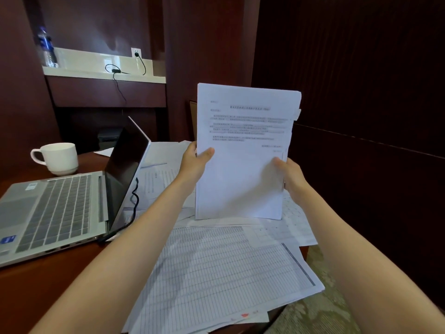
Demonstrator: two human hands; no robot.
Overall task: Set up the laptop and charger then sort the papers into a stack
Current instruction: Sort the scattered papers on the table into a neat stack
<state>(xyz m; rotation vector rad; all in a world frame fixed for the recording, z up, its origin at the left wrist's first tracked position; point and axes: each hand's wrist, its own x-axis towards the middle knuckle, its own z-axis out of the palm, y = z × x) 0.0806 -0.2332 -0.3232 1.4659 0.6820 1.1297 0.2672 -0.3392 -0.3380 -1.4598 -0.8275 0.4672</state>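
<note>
I hold a stack of white papers [243, 150] upright, its lower edge standing on the loose sheets on the table. My left hand [196, 162] grips the stack's left edge with the thumb on the front page. My right hand [290, 177] grips the right edge the same way. Several loose printed sheets and tables [224, 268] lie spread below. The silver laptop [57, 213] sits open at the left, its screen dark. A black charger cable [133, 201] runs from the laptop's side up to the wall socket [136, 53].
A white cup [57, 158] stands behind the laptop on the dark wooden table [48, 280]. A water bottle [47, 48] stands on the pale shelf at the back left. Dark wood panels close in the right side. Patterned carpet [320, 314] shows past the table's right edge.
</note>
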